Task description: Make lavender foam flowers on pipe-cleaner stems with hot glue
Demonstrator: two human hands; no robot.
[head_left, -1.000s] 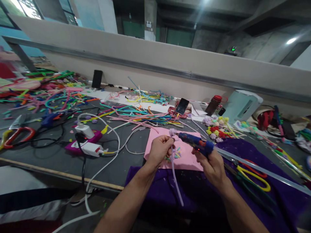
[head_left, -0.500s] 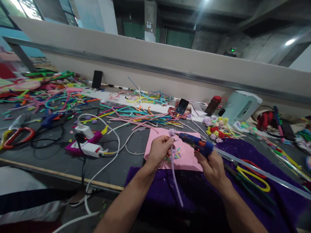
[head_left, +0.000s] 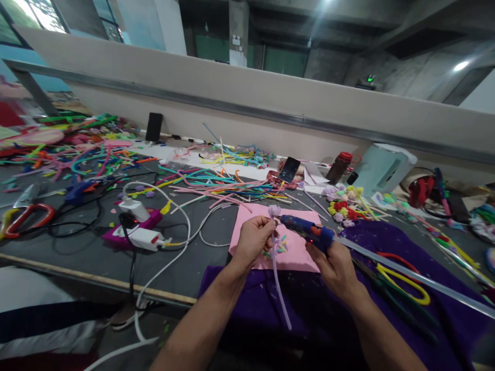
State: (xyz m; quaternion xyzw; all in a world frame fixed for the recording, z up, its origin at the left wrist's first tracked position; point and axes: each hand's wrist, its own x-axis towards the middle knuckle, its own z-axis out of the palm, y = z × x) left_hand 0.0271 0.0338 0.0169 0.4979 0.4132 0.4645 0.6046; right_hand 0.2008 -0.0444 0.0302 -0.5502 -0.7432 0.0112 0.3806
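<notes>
My left hand pinches a lilac pipe cleaner flower just below its fluffy head, and the pale stem hangs down past my fingers. In my right hand is a blue hot glue gun, its tip touching or almost touching the base of the flower head. A long clear glue stick sticks out of the gun's back. Beneath both hands lies a pink sheet with small coloured pipe cleaner cuttings on it.
Scissors with yellow handles rest on the purple cloth at right. A purple power strip with white cables stands left. Pipe cleaners, a phone and finished flowers lie behind; red-handled scissors lie far left.
The glue gun and my right hand have shifted slightly left and down, bringing the tip against or closer to the flower's base. My left hand has stayed in place.
</notes>
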